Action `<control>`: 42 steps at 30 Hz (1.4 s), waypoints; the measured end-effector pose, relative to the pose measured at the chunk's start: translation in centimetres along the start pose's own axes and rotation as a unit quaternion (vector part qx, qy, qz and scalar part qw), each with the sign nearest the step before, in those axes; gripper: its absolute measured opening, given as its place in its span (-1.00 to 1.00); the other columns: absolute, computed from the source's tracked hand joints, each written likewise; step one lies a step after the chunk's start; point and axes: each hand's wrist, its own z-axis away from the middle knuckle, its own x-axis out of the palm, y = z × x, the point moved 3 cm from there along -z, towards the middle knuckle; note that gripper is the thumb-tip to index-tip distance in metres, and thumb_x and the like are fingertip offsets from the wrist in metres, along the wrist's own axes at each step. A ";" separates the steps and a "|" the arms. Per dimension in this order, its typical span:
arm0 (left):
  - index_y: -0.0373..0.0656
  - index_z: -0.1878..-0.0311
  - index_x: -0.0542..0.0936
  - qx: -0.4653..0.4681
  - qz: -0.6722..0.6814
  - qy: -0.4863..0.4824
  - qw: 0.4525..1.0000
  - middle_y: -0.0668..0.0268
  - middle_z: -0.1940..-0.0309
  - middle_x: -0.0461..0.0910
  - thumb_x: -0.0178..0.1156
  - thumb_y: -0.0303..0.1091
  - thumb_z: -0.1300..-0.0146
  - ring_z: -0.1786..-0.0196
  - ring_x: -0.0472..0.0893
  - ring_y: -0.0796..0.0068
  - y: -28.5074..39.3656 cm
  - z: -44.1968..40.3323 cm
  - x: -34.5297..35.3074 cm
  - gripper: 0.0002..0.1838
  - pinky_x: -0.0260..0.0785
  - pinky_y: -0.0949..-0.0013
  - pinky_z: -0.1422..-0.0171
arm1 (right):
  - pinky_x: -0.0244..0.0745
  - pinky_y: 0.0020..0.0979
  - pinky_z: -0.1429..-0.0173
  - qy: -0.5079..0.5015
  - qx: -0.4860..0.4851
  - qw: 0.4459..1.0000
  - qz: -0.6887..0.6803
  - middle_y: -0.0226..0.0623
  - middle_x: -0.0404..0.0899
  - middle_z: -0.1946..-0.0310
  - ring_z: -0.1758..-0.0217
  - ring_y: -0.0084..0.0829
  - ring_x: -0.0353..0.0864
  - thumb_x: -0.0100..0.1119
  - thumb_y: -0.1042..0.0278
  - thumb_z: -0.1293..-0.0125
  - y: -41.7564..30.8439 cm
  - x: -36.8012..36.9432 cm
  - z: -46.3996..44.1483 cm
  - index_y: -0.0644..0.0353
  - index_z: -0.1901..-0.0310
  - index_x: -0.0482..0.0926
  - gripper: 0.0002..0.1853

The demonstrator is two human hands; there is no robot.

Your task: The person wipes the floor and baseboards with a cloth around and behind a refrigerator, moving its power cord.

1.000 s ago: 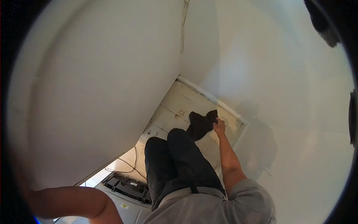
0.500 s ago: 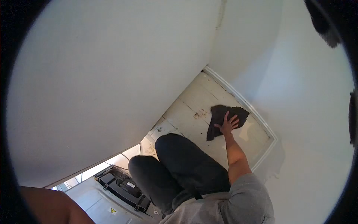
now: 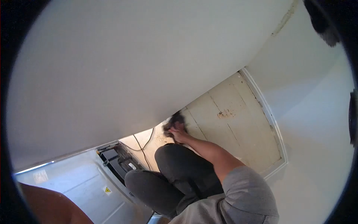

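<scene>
My right hand is low over the floor, just beyond my knees and close to the lower edge of the big white panel. A dark cloth is bunched under and in its fingers, which are smeared by motion. Of my left arm only a part shows at the lower left corner; the left hand is out of sight. Pale floorboards with brown specks extend to the right of the cloth.
A large white panel fills the upper left. White skirting borders the floor at the right wall. Black cables lie by a grey appliance with a yellow warning sticker. My bent knees are in front.
My right hand has moved left from beside the skirting toward the panel's edge, taking the cloth along. Its spread fingers have closed on the cloth, now bunched. The view has turned slightly.
</scene>
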 end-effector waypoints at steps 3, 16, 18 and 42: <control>-0.19 0.23 0.41 0.001 0.007 0.014 1.000 0.19 0.24 0.42 0.02 -0.50 0.07 0.22 0.43 0.32 0.2 1.0 -0.2 -0.75 0.30 0.31 0.14 | 0.34 -0.32 -0.11 -0.018 -0.101 0.962 -0.255 -0.05 0.55 0.12 -0.01 -0.19 0.51 -0.20 0.68 0.10 -5.7 -2.4 -1.8 0.08 0.00 0.51 -0.44; -0.21 0.40 0.43 -0.101 0.188 0.175 0.961 0.22 0.25 0.34 0.04 -0.72 0.18 0.31 0.33 0.41 2.1 24.2 3.2 -0.77 0.25 0.34 0.23 | 0.32 -0.43 -0.11 0.258 0.075 0.959 -0.094 -0.15 0.47 0.03 -0.05 -0.34 0.45 0.13 0.55 0.12 18.2 -23.0 23.7 0.26 -0.10 0.36 -0.40; -0.30 0.11 0.38 -0.389 0.174 0.088 0.901 0.15 0.19 0.38 0.11 -0.61 0.04 0.16 0.36 0.36 0.1 31.1 5.6 -0.66 0.25 0.34 0.09 | 0.25 -0.43 -0.21 0.131 0.264 0.952 -0.082 -0.04 0.39 -0.09 -0.15 -0.28 0.39 0.26 0.37 0.16 19.7 -24.2 26.3 0.29 -0.26 0.18 -0.16; -0.06 -0.18 0.38 -0.509 0.301 -0.069 0.804 0.25 0.19 0.58 0.36 -0.26 0.09 0.09 0.53 0.22 1.2 33.2 12.2 -0.32 0.06 -0.14 -0.19 | 0.33 -0.16 0.16 -0.111 -0.115 0.971 0.176 0.02 0.47 0.35 0.28 -0.14 0.49 -0.01 0.40 -0.11 -1.6 4.9 -5.0 0.45 0.29 0.43 -0.77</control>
